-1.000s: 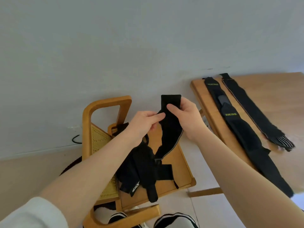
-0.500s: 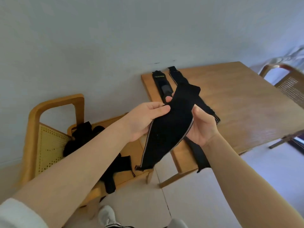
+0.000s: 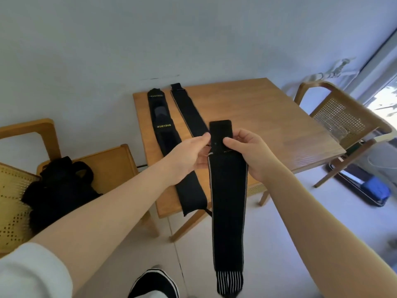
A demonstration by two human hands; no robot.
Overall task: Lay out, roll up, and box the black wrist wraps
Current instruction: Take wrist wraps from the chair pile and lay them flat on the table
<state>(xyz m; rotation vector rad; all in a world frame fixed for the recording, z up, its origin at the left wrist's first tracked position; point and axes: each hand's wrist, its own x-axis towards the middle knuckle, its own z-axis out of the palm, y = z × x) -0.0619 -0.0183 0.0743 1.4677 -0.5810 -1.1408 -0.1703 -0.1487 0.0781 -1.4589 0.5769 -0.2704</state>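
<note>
A long black wrist wrap [image 3: 227,203] hangs straight down in front of me, its striped end near the floor. My left hand [image 3: 189,153] and my right hand [image 3: 247,151] both pinch its top tab, above the near edge of the wooden table [image 3: 268,117]. Two more black wraps lie flat side by side on the table's left part: one marked XUEYING [image 3: 163,130] and a plain one with pale edging [image 3: 189,112], whose lower stretch my left hand hides. A heap of further black wraps [image 3: 58,190] sits on the chair at the left.
A wooden cane chair [image 3: 103,160] stands left of the table, another [image 3: 341,119] at its right. A white wall runs behind. A blue and black object [image 3: 373,190] lies on the pale floor at right. My striped shoe [image 3: 154,282] shows below.
My view and both hands have swung right from the chair to the table. The wrap, bunched and slanted before, now hangs straight and full length from its top tab.
</note>
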